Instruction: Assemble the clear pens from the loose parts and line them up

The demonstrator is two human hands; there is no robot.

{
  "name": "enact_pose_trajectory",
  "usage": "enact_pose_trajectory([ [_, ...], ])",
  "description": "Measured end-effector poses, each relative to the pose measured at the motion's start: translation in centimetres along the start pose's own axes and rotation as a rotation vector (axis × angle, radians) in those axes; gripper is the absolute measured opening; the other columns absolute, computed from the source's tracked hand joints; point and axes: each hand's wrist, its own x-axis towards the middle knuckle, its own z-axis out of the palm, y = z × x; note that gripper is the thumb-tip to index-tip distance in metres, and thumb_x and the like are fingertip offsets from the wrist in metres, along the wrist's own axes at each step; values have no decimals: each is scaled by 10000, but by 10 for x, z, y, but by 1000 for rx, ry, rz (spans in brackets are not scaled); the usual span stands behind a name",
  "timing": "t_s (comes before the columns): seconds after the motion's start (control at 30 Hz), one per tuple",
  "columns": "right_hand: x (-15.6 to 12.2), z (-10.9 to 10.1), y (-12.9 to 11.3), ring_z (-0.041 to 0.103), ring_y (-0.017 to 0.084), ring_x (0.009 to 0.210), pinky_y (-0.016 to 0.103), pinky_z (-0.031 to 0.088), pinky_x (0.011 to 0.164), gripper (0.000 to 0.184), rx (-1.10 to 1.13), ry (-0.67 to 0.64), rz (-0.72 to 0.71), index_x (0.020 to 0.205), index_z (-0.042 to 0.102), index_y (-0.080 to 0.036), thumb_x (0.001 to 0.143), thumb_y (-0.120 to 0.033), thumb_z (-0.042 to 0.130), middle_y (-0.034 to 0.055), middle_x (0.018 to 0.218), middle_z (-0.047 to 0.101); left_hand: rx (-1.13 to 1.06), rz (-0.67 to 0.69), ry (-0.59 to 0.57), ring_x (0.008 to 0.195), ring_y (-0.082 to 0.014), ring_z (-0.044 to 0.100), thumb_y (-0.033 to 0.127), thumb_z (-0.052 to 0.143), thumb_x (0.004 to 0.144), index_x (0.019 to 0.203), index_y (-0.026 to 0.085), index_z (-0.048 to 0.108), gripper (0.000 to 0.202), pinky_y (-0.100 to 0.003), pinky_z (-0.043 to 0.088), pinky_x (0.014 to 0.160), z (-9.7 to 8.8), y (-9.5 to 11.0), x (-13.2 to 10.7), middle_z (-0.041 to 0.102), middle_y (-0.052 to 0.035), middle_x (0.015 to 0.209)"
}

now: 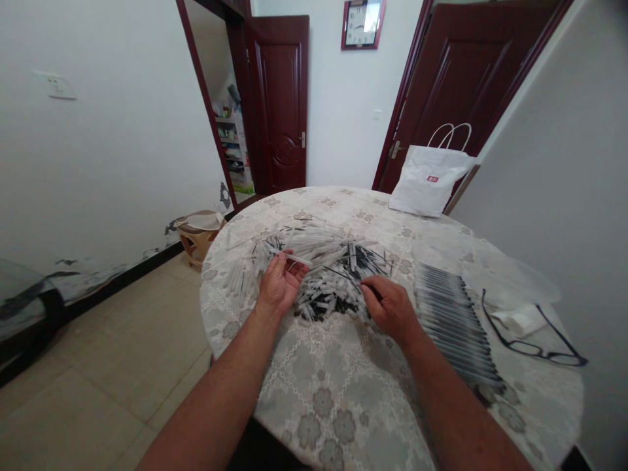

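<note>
Centre frame, on the table (333, 392) — my left hand (279, 284), palm up, pinches one pen barrel (300, 260): light, stiff, slick plastic, best gripped mid-shaft. My right hand (390, 304), knuckles up, curls into the pile of pen parts (338, 261) — whether it grips anything, I cannot tell.

The walls (122, 144) are white, with a switch plate (56, 86) on the left one and a square clock (362, 23) on the far one. Two dark red doors (280, 98) stand behind the round, cloth-covered worktop (343, 392). The floor (98, 392) has beige tiles, and a low stool (199, 237) stands beside the worktop's far left edge.
</note>
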Motion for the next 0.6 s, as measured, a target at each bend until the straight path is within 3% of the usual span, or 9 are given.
enact_pose_trajectory([
  [0.6,0,2,-1,648,189,776,293,464,740,150,-50,-43,-33,956,682,-189,971,-258,550,56,850,701,89,1,-82,746,-162,722,320,751,888,1026,186,619,233,-340,637,727,1,-8,-6,692,3,821],
])
